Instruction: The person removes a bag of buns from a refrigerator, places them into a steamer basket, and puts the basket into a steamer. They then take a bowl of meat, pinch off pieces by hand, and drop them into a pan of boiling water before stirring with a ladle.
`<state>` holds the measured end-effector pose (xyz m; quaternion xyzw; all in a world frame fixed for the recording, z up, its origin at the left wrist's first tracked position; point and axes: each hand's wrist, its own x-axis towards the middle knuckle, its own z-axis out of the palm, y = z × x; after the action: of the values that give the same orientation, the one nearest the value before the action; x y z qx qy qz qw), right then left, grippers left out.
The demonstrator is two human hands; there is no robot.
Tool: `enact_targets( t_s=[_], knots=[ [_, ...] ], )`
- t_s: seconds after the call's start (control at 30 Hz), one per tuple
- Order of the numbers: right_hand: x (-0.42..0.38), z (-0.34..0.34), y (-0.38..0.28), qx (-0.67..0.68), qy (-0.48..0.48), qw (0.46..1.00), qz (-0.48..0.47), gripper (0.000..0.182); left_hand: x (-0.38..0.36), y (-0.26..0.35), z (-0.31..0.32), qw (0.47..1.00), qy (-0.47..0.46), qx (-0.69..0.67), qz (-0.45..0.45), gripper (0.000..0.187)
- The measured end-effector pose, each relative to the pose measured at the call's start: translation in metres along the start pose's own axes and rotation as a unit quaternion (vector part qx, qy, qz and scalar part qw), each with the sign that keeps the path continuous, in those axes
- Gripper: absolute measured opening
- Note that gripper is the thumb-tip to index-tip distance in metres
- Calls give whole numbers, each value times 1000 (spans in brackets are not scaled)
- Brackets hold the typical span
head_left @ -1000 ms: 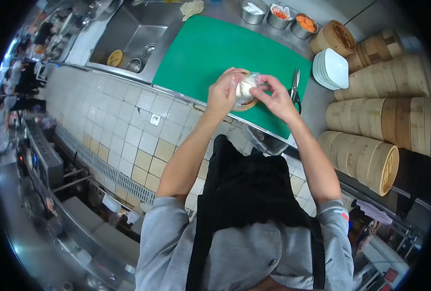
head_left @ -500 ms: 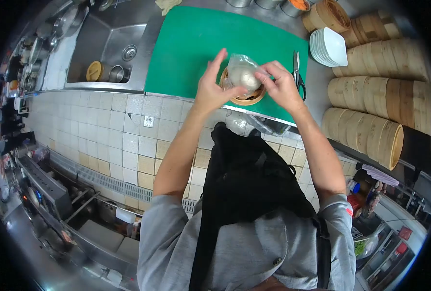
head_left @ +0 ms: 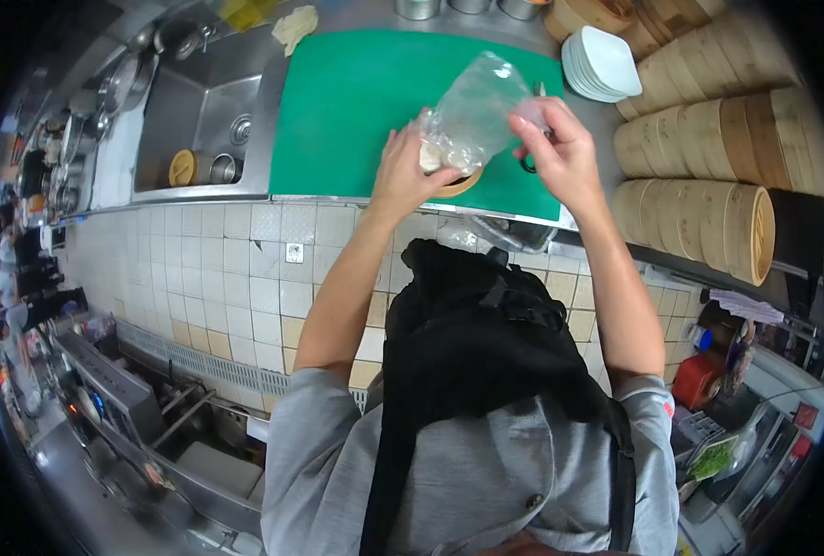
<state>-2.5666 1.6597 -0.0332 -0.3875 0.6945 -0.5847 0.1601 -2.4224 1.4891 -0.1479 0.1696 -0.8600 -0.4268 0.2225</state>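
Observation:
A clear plastic bag (head_left: 481, 102) is spread between my hands above the green board (head_left: 356, 111). My left hand (head_left: 406, 174) is curled round its lower left end, where a pale lump (head_left: 429, 157) shows. With pinched fingers my right hand (head_left: 557, 148) grips the bag's right edge. Beneath the bag, a round bamboo steamer (head_left: 458, 188) is mostly hidden; only part of its rim shows. Dark-handled scissors (head_left: 529, 165) lie on the board, largely covered by my right hand.
Stacked white plates (head_left: 602, 65) stand right of the board, beside rows of bamboo steamers (head_left: 690, 218). At left, a steel sink (head_left: 199, 120) holds a metal cup and a yellow round lid. A pale cloth (head_left: 295, 28) lies behind the board. People stand far left.
The bag has been stretched up and opened out, and its pale contents sit further left. My right hand has moved right, over the scissors. The view has shifted slightly.

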Motion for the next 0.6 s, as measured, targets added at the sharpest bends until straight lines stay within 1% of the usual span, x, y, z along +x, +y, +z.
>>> enact_targets(
  t_s=[0.03,0.07,0.1,0.13,0.17,0.2,0.23,0.27,0.3,0.33,0.37,0.4,0.43,0.5,0.53,0.57,0.6],
  knots=[
    [-10,-11,1,-2,8,1000,3,17,2,0,-1,999,-19,37,28,95],
    [-24,-28,5,48,16,997,63,18,1,1,-1,995,-40,71,56,85],
    [-41,-45,10,96,24,987,125,19,1,4,0,995,-50,64,57,85],
    [-62,-60,18,116,48,979,162,19,1,9,0,992,-51,93,71,78],
    [-88,-80,36,119,39,969,210,22,3,13,-1,987,-51,122,86,72],
    [-112,-90,40,115,68,945,297,26,3,15,-4,984,-35,134,109,73],
    [-143,-103,65,115,85,935,325,29,3,18,-12,984,-43,131,113,73],
    [-175,-114,86,113,90,915,376,26,1,21,-21,990,-32,96,95,71],
    [-204,-116,103,161,135,887,412,20,-2,23,-25,995,-22,61,75,69],
    [-237,-121,126,172,157,864,447,17,-7,23,-27,995,-30,59,75,69],
    [-264,-122,147,184,171,845,472,17,-11,22,-29,997,-17,67,30,67],
    [-282,-119,162,190,172,837,483,15,-12,23,-29,997,-1,79,-16,65],
    [-297,-113,181,200,163,836,484,15,-10,26,-26,996,-1,91,-19,65],
    [-315,-96,228,157,165,804,549,15,-3,35,-19,992,-59,112,25,62],
    [-319,-89,252,167,145,810,543,14,1,40,-15,990,-56,127,21,62],
    [-319,-78,277,176,136,810,542,14,7,45,-9,977,-89,187,47,62],
    [-316,-68,302,185,168,830,499,14,12,51,-2,960,-123,242,73,63]
  ],
)
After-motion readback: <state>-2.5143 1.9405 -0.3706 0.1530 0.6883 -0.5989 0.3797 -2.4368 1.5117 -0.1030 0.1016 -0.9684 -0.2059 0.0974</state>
